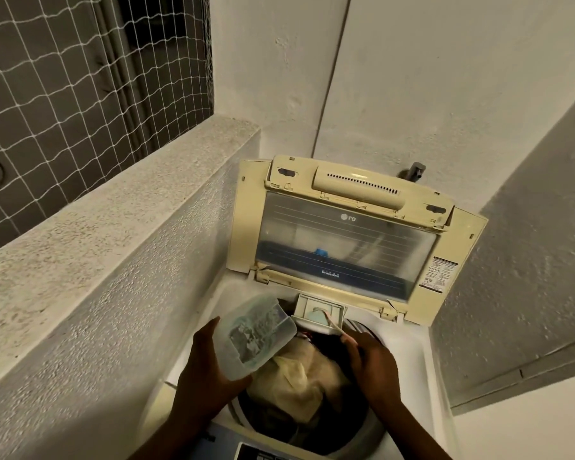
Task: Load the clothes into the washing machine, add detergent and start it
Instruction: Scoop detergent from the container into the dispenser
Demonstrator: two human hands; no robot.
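Note:
A top-loading washing machine (425,376) stands below me with its yellowed lid (352,234) raised against the wall. Cream and dark clothes (299,376) fill the drum. My left hand (206,370) holds a translucent plastic container (256,336) with greenish powder, tilted over the drum's left side. My right hand (372,360) grips a thin scoop (331,322), whose far end reaches into the small detergent drawer (319,312) at the back rim, where pale powder lies.
A speckled concrete ledge (113,234) runs along the left, with white netting (80,78) over an opening above it. White walls close in behind and to the right. A grey tap (414,171) sticks out behind the lid. The control panel (256,454) sits at the bottom edge.

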